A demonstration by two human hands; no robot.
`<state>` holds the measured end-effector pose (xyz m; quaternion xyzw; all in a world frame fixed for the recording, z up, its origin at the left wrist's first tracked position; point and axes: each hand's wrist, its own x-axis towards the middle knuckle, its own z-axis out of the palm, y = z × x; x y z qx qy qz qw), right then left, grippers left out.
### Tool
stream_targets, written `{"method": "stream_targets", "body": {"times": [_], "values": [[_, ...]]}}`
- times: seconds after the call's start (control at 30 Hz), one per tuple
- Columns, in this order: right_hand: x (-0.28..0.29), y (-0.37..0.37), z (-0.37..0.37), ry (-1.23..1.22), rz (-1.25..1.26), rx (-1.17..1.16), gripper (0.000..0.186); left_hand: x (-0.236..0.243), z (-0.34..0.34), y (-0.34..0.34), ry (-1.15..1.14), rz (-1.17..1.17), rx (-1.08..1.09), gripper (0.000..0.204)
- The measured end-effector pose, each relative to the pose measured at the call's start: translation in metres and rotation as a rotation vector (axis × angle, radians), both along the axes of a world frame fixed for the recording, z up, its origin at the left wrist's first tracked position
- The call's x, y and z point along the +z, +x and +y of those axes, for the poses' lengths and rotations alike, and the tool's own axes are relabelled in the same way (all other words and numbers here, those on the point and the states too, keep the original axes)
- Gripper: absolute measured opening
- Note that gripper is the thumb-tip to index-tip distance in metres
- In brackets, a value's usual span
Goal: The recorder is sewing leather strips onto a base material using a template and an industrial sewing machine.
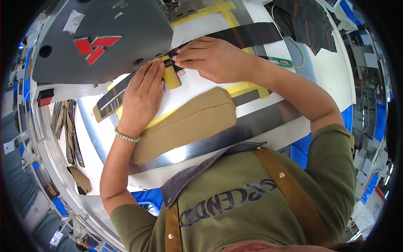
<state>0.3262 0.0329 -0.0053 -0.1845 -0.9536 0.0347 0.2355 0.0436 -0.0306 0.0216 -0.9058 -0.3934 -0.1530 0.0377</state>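
A long dark fabric strip (256, 34) with faint stripes runs across the work plate, its middle passing beside the grey sewing machine head (105, 38). My left hand (145, 90), with a beaded bracelet at the wrist, lies with fingers stretched forward by the machine's lower edge. Between my two hands sits a yellow block (171, 79) beneath the machine head. My right hand (216, 59) has its fingers bent down together, gripping the strip to the right of that block. The machine head and my fingers hide the needle area and part of the strip.
A brown padded panel (189, 122) lies in front of my hands. Green-handled thread snips (280, 61) rest at the right, below the strip. Dark cloth pieces (304, 21) lie at the far right, striped strips (67, 126) at the left. Yellow tape (247, 89) marks the plate.
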Motion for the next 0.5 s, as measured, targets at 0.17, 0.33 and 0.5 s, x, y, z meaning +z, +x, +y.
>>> {"method": "stream_targets", "body": {"times": [0.17,0.33,0.5], "values": [[0.001,-0.002,0.007,0.018,0.007,0.012,0.048,-0.001,0.006,-0.001,0.029,-0.002,-0.002,0.046],[-0.004,-0.007,0.024,0.079,0.043,0.005,0.042,-0.011,0.021,-0.010,0.057,0.045,0.024,0.036],[-0.003,-0.009,0.040,0.076,0.014,0.005,0.040,-0.013,0.035,-0.019,0.095,0.067,0.039,0.033]]}}
